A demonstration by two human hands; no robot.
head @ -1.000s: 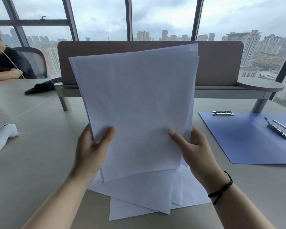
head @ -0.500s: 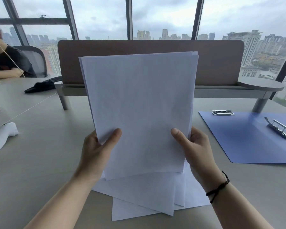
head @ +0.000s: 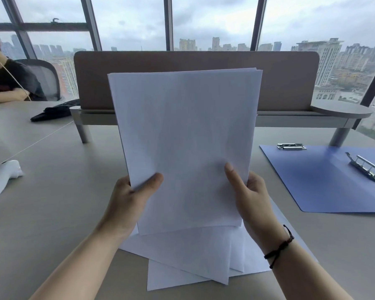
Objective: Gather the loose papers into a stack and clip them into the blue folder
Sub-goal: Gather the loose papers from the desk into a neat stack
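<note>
At the far left edge a white, smooth, rounded plastic device (head: 2,178) lies on the matte grey table (head: 52,213). In the upper left a second person in a black top (head: 7,83) sits before a mesh-backed chair (head: 48,79), and one crumpled black cloth (head: 54,110) rests near the brown padded divider (head: 286,83).

At centre the left hand (head: 128,200) pinches the lower left edge of an upright stack of white papers (head: 186,144), thumb flat on the front sheet, fingers hidden behind. The stack is thin and matte; its top edges are nearly aligned, with a few sheets fanned at the upper right corner.

Below it, loose sheets (head: 188,258) lie overlapped and skewed on the table — their number cannot be told.

The right hand (head: 253,198) pinches the stack's lower right edge, thumb on the front; one black cord bracelet (head: 279,247) circles the wrist.

At right the blue folder (head: 325,180) lies open and flat, smooth-surfaced — two metal clips: a flat one (head: 291,146) at its upper edge, a lever one (head: 365,166) further right.
</note>
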